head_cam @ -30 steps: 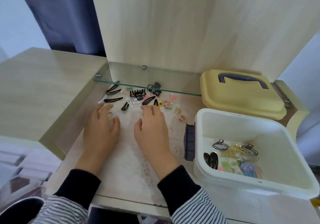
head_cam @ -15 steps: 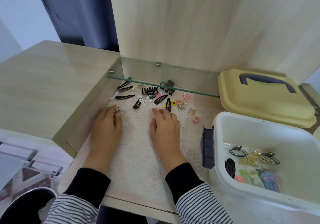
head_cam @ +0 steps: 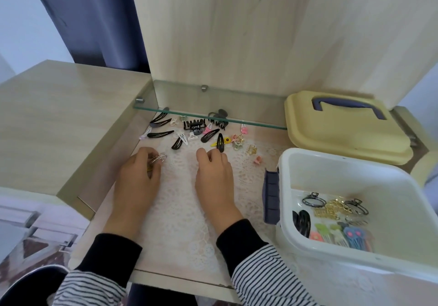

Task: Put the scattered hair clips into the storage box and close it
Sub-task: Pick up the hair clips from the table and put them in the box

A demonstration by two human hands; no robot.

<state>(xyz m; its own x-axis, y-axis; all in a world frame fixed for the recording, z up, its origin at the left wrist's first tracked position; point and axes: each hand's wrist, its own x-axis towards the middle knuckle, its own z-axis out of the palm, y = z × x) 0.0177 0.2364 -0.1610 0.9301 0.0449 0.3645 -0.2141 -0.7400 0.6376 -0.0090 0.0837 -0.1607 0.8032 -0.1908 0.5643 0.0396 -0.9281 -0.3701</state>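
Note:
Several hair clips [head_cam: 189, 132] lie scattered on a lace mat under a glass shelf: black snap clips, black claw clips and small coloured ones. My left hand [head_cam: 138, 175] grips a silver metal clip [head_cam: 159, 158] at the mat's left side. My right hand [head_cam: 213, 173] has curled fingers, and their tips close on the near end of an upright black snap clip [head_cam: 220, 141]. The white storage box [head_cam: 331, 155] stands open at the right with several clips inside. Its yellow lid [head_cam: 343, 137], with a blue handle, lies behind it.
The glass shelf [head_cam: 213, 115] hangs low over the far clips. A raised wooden desktop [head_cam: 66, 106] borders the recess on the left. A blue latch [head_cam: 271, 196] sticks out from the box's left wall. The lace mat [head_cam: 180, 215] covers the surface near me.
My left hand has closed around the silver metal clip and lifted it slightly. My right hand's fingers have curled at the black snap clip. The camera has shifted closer and to the left.

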